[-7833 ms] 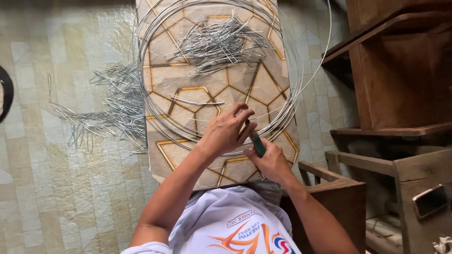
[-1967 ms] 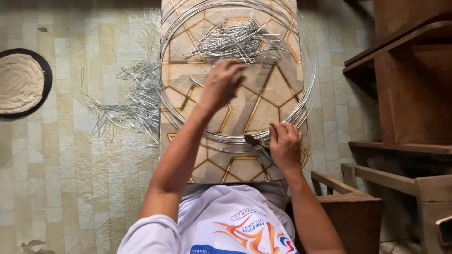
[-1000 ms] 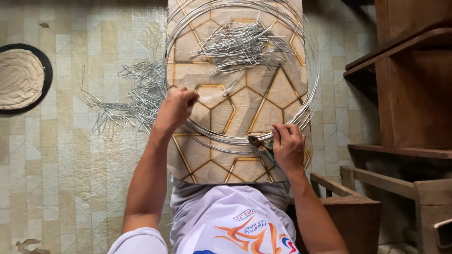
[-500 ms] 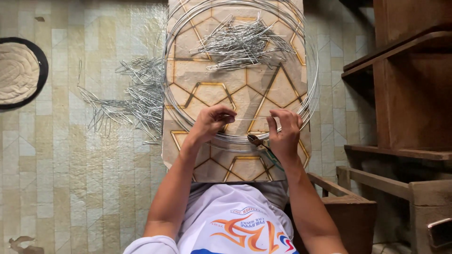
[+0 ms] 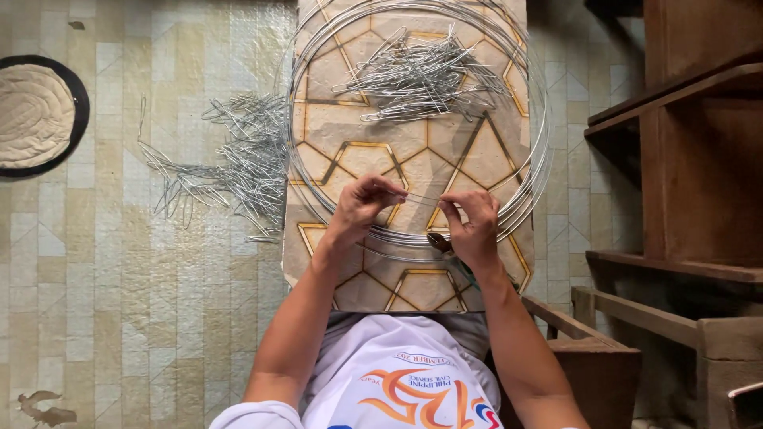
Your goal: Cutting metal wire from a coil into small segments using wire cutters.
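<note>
1. Basically, the left hand [image 5: 359, 208] and the right hand [image 5: 474, 228] are both pinching the ends of one short wire piece [image 5: 419, 199], fingers closed on it, holding it level just above the tabletop [image 5: 485, 155].
2. The right hand is also keeping pliers [image 5: 439, 242] tucked in the palm; only the dark head is showing below the fingers, so how firmly they are gripped is hard to tell.
3. The wire piece is sitting between the hands, over the near arc of the big wire coil [image 5: 537, 151] that is ringing the patterned tabletop.
4. A pile of bent wire pieces [image 5: 421, 75] is lying inside the coil at the far end, well apart from the hands.
5. A second, looser wire heap [image 5: 230, 163] is spreading on the tiled floor [image 5: 103, 302] just left of the tabletop; a round mat [image 5: 33, 115] is lying further left.
6. A wooden shelf unit [image 5: 699, 159] is standing on the right.
7. Judgement on doing it well: keeping both pinches close to the wire ends, holding the piece taut and level, and keeping it off the coil so it is not snagging; pliers staying ready in the right palm looks sensible.
</note>
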